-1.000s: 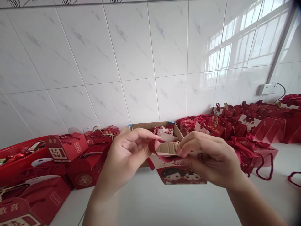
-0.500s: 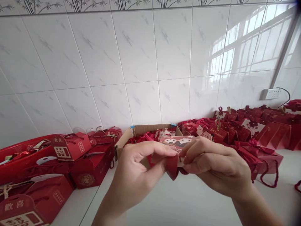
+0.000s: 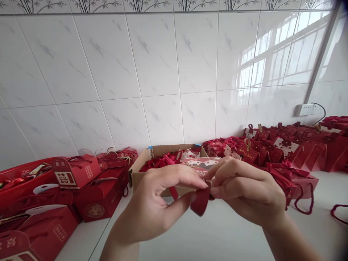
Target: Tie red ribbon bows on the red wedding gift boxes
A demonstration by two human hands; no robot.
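My left hand (image 3: 160, 203) and my right hand (image 3: 244, 185) meet at the centre of the head view, above the white surface. Between the fingertips of both hands is a dark red curled strip (image 3: 200, 203), its broad curved end hanging down from my left thumb and fingers. The right hand's fingers are pinched at its right end. Fingers hide the rest of the strip, and I cannot tell if it is ribbon or card. Just behind the fingertips shows a printed red panel (image 3: 197, 163) with cartoon figures. A narrow red band (image 3: 173, 192) hangs behind the left hand.
An open cardboard carton (image 3: 138, 165) with red items stands by the tiled wall. At left are red gift boxes (image 3: 102, 195) and a red basin (image 3: 46, 165) of small packets. Many red gift bags (image 3: 310, 152) line the right, where a corded red box (image 3: 301, 181) stands nearest.
The strip's hanging end has turned and now shows a broad rounded face instead of a pointed fold. Both hands stay together. The whole view has shifted slightly.
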